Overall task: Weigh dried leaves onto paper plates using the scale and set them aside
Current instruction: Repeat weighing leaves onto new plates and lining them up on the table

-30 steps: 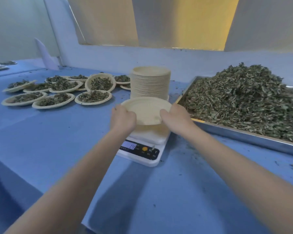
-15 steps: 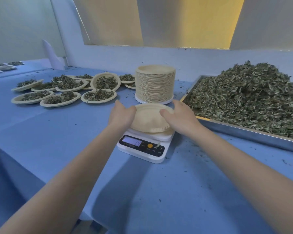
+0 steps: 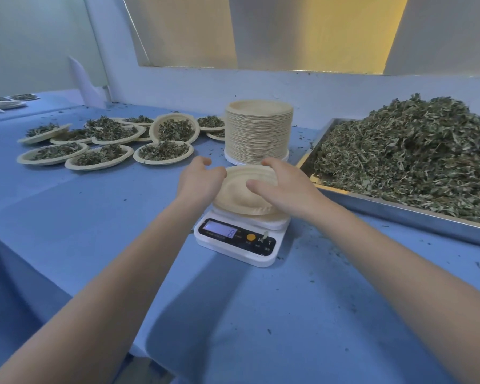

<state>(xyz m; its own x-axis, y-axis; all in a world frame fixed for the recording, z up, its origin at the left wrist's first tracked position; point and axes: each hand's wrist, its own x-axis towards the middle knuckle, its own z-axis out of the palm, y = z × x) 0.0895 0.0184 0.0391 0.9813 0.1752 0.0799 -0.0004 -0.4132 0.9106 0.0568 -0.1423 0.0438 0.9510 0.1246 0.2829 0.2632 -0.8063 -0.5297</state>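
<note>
One pale, empty paper plate (image 3: pixel 241 194) sits on the single scale (image 3: pixel 240 239), two relaxed hands, left hand (image 3: pixel 198 180) and right hand (image 3: pixel 284 188), loosely cupping its rim.

My right hand (image 3: pixel 284 187) is covering the near right part of the paper plate (image 3: pixel 243 189), so I am not seeing whether the fingers are touching it. My left hand (image 3: pixel 198 180) is hiding the plate's left rim. The plate is masking most of the scale (image 3: pixel 234 239) platform. The display digits are reading too blurred. The tray (image 3: pixel 416 217) of dried leaves (image 3: pixel 410 159) is running off the right edge.
</note>
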